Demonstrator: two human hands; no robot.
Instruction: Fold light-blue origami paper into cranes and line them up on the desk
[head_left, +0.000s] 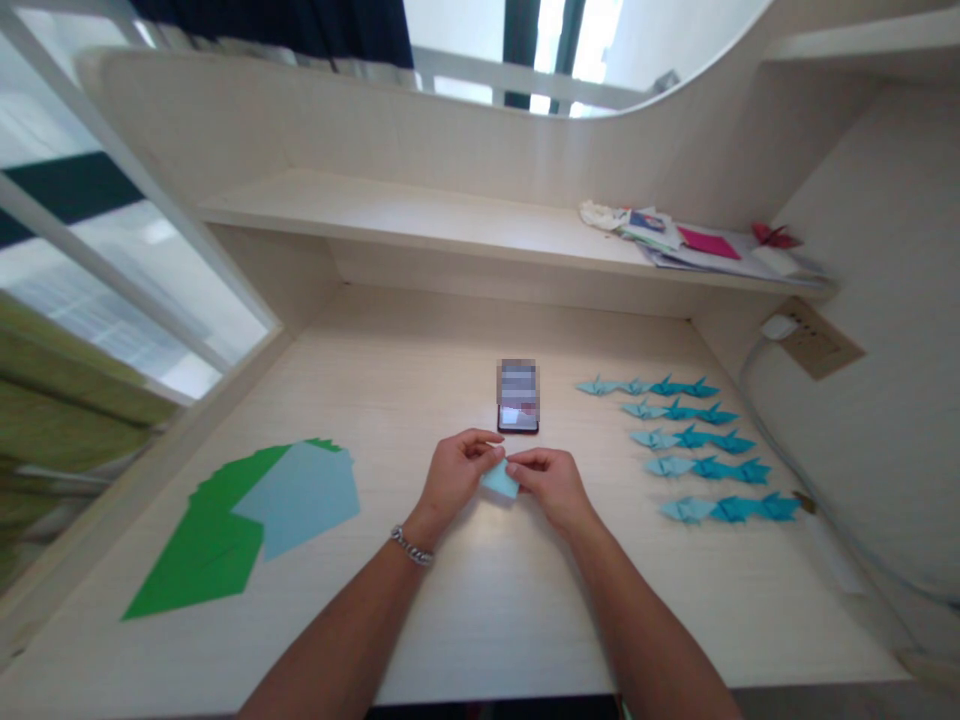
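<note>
A small folded piece of light blue paper (pixel 500 481) is pinched between both hands above the middle of the pale wooden desk (pixel 480 600). My left hand (pixel 459 468), with a metal bracelet at its wrist, grips the paper's left side. My right hand (pixel 549 482) grips its right side with thumb and fingers. Just behind the hands a phone (pixel 518 408) lies flat on the desk.
Stacked light blue sheets (pixel 300 497) and green sheets (pixel 202 545) lie fanned at the left. Several folded paper cranes (pixel 694 440) in light and darker blue sit in rows at the right. A shelf (pixel 420 215) behind holds papers (pixel 697 245). A wall socket (pixel 814 340) with a cable is at the right.
</note>
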